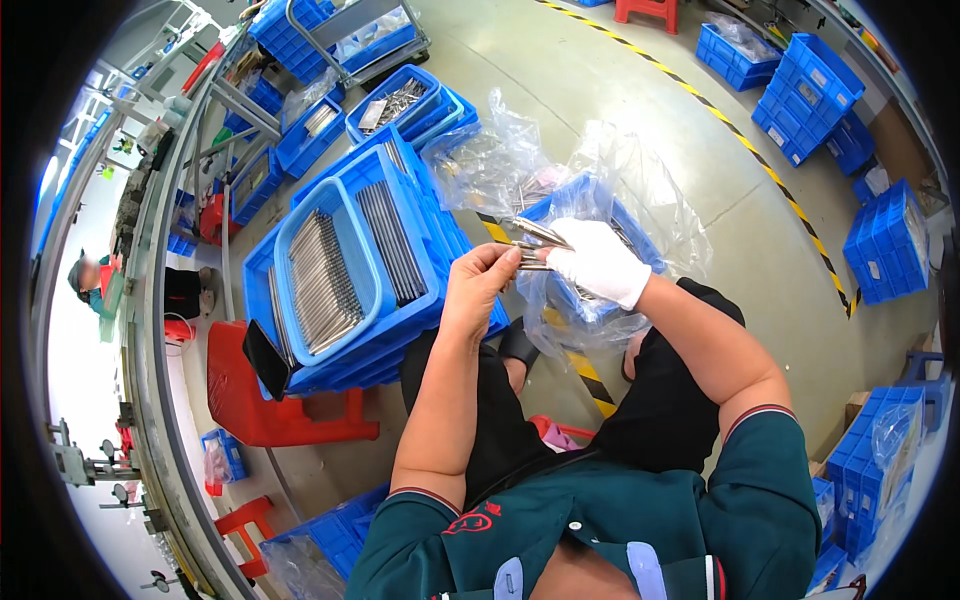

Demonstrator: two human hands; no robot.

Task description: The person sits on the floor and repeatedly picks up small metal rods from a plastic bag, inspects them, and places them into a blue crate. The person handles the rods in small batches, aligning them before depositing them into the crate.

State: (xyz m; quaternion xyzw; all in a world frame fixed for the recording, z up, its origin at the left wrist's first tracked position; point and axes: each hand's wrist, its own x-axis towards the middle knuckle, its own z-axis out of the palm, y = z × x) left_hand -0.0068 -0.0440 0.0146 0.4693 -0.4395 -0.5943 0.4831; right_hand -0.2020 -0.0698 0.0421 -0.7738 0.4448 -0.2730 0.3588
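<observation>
Rods [541, 232] jut from right hand [600, 262] toward left hand [478, 282].

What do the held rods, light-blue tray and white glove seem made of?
Held rods: probably metal, polished, given their silvery glints. Light-blue tray: likely moulded plastic, smooth, with rounded corners. White glove: perhaps fabric, matte; weave too small to tell.

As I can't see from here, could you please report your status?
Left hand bare, right hand gloved, both holding metal rods. Blue bin below, clear plastic crumpled around it.
</observation>
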